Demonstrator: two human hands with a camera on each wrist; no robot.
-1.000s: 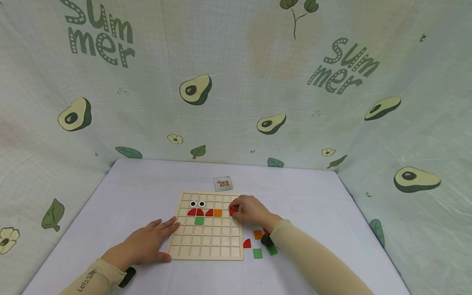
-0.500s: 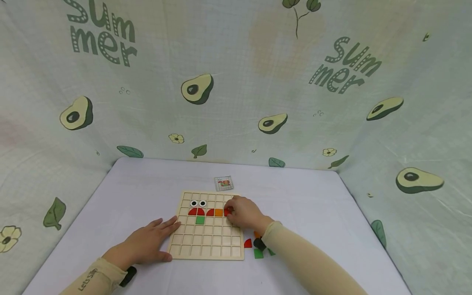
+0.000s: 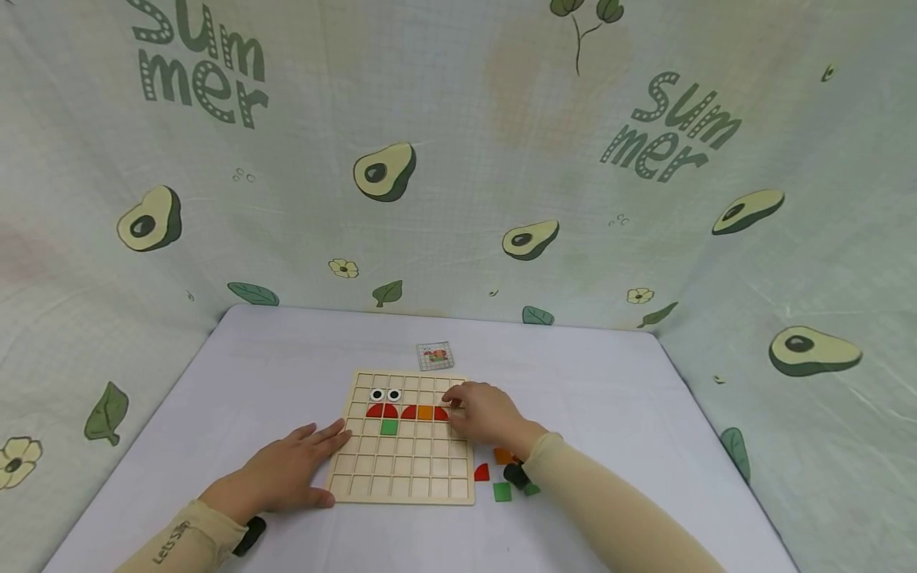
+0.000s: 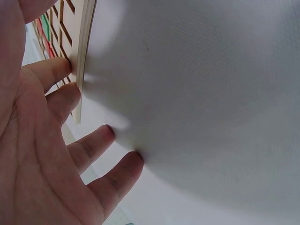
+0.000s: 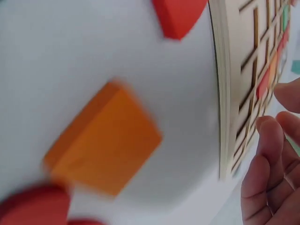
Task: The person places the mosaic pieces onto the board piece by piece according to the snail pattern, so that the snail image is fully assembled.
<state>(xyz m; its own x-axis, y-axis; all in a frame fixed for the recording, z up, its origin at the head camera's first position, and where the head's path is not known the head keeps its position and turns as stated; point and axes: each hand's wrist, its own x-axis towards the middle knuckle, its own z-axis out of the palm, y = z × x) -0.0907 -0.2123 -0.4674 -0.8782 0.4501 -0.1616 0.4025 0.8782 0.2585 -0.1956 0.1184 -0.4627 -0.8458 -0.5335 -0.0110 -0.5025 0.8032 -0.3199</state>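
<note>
A wooden grid board [image 3: 401, 485] lies on the table. Near its top sit two eye pieces [image 3: 385, 395]. Below them runs a row of red quarter-round tiles [image 3: 382, 411], an orange square tile [image 3: 425, 413] and a red quarter-round tile [image 3: 440, 414] at the row's right end. A green square tile [image 3: 389, 428] fills a cell under the row. My left hand [image 3: 290, 469] rests at the board's left edge, fingers spread; two fingertips touch the edge in the left wrist view. Beside the end red tile hovers my right hand [image 3: 487, 414], thumb and fingers apart, holding nothing.
Right of the board lie loose tiles: a red quarter-round [image 3: 482, 473], a green square [image 3: 502, 493] and an orange square [image 5: 105, 140], with others partly hidden by the right wrist. A small picture card [image 3: 435, 356] lies behind the board. Patterned cloth walls surround the table.
My right hand carried a red quarter-round tile left into the cell beside the orange square, let go of it and drew back slightly right. The left hand stayed put.
</note>
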